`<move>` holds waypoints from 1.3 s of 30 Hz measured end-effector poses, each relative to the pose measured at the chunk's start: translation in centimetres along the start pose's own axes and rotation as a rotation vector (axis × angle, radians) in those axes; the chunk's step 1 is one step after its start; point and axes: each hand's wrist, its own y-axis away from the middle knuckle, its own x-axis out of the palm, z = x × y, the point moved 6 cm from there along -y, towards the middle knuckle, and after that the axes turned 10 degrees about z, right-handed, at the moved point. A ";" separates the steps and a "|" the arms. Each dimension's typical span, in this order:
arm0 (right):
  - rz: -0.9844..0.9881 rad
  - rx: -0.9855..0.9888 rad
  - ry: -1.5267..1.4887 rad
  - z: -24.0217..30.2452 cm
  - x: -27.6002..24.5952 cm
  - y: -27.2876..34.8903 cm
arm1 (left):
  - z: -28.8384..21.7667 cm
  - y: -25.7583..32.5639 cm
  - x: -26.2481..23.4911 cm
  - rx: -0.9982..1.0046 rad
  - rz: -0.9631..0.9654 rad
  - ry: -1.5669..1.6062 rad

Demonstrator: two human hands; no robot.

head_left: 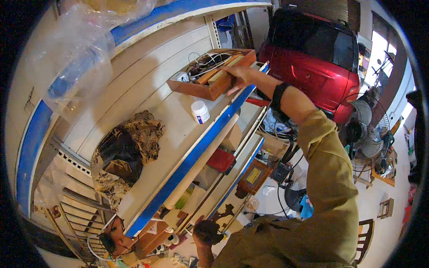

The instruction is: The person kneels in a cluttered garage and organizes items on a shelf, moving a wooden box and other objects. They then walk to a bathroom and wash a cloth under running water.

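Holding a wooden box (192, 90) at twelve o'clock, resting on the blue-edged shelf (181, 138). Gripping its three o'clock end with the right hand (239, 77), having the grip mostly closed over the rim and outer wall. Ideally seating the fingers squarely on that wall, holding the wooden box level, and not snagging the wooden strips (210, 77) or loose cables (216, 58) inside. Probably needing support at the nine o'clock end too, judging by the one-handed hold. Allowing clearance for the white jar (199, 112), standing near at seven o'clock. Farther toward eight o'clock, seeing crumpled camouflage cloth (154, 127). Holding the left hand (201, 243) low at six o'clock, beside a dark roundish thing (208, 231), leaving its grip impossible to tell. Beyond, seeing a red car (304, 67) at two o'clock.
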 end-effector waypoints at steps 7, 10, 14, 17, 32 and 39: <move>0.017 0.241 -0.134 -1.9 0.7 -1.4 | 1.2 -0.4 -9.5 0.116 0.123 -0.998; 0.060 0.089 -0.004 -1.4 0.0 -1.1 | 0.6 0.1 -7.0 0.230 0.106 -1.499; 0.040 0.031 0.308 1.2 -1.5 -0.7 | 1.0 -0.6 -6.7 0.067 0.141 -1.390; -0.033 -0.065 0.186 3.6 0.9 0.9 | 1.2 0.0 -7.1 0.017 0.179 -1.500; 0.129 0.161 -0.250 -23.4 11.8 29.5 | 9.2 -2.7 -10.4 -0.436 0.598 -1.578; -0.357 0.616 -0.835 -65.7 20.0 36.4 | 19.5 -1.9 -23.2 -0.810 0.241 -0.868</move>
